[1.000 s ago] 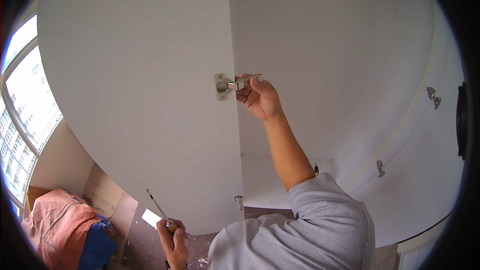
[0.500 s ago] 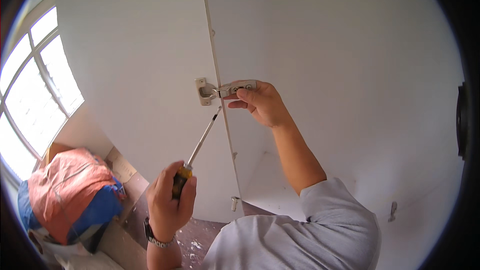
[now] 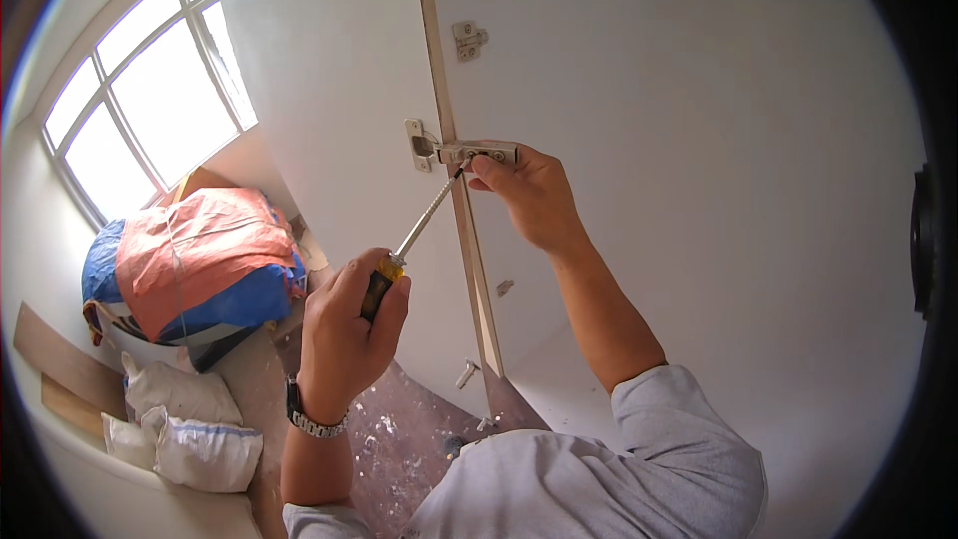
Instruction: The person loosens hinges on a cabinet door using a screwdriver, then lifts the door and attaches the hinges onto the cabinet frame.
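By edge of white door [image 3: 329, 70], metal hinge [image 3: 449, 154]: R hand [image 3: 539, 198] pinches its arm, fingers nearly together; L hand [image 3: 344, 339] grips screwdriver [image 3: 429, 215], fingers wrapped round. Hinge prob. light, stiff, slick; hold sides.

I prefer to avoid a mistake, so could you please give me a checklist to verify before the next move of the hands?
1. Left hand grips the screwdriver by its handle: ok.
2. Right hand holds the hinge arm: ok.
3. Screwdriver points toward the hinge arm: ok.
4. Screwdriver tip is seated in a screw: cannot tell, too small to see.
5. Hinge cup sits on the white door, near its edge: ok.
6. Hinge cup is firmly fastened: cannot tell.
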Motion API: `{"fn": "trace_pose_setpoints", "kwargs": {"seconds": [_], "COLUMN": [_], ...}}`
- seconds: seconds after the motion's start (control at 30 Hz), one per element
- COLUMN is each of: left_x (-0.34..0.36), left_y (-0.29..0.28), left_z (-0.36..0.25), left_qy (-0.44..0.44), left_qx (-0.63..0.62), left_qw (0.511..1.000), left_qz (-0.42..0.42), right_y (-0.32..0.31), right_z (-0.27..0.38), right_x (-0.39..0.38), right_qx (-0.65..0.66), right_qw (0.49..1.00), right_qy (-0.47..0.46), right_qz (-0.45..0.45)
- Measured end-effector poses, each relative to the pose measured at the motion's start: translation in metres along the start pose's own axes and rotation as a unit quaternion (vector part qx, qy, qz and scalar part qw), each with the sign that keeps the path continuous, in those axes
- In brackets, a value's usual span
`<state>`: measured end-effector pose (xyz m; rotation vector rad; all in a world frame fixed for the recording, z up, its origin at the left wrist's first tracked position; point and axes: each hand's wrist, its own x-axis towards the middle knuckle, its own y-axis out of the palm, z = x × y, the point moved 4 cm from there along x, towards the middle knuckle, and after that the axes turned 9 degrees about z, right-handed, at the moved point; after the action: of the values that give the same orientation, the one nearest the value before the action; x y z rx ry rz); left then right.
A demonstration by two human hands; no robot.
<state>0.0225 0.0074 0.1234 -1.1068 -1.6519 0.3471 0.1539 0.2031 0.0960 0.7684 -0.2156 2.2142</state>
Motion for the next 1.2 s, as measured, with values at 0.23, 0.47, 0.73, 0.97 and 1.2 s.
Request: {"fn": "trace_pose_setpoints", "kwargs": {"seconds": [0.23,0.47,0.73,0.97,1.2], "left_x": [0.017,0.039,0.054,0.037,0.053], "left_y": [-0.016,-0.022,-0.015,0.001,-0.023], "left_z": [-0.041,-0.048,-0.099,-0.108,-0.084], "left_qy": [0.001,-0.218,0.012,0.187,-0.138], "left_qx": [0.064,-0.11,0.273,0.562,0.111], "left_qw": [0.998,0.966,0.948,0.788,0.973], "left_qz": [-0.002,0.089,0.165,0.169,0.145], "right_y": [-0.004,-0.003,-0.004,-0.001,0.002], "right_z": [-0.004,-0.007,-0.006,-0.002,-0.003], "right_x": [-0.003,-0.005,-0.006,-0.006,-0.007], "right_qx": [-0.003,0.039,0.014,0.045,0.129], "right_qw": [1.0,0.999,1.0,0.999,0.991], "right_qy": [0.002,-0.009,-0.018,-0.019,-0.018], "right_qz": [0.009,0.015,-0.011,-0.007,-0.009]}}
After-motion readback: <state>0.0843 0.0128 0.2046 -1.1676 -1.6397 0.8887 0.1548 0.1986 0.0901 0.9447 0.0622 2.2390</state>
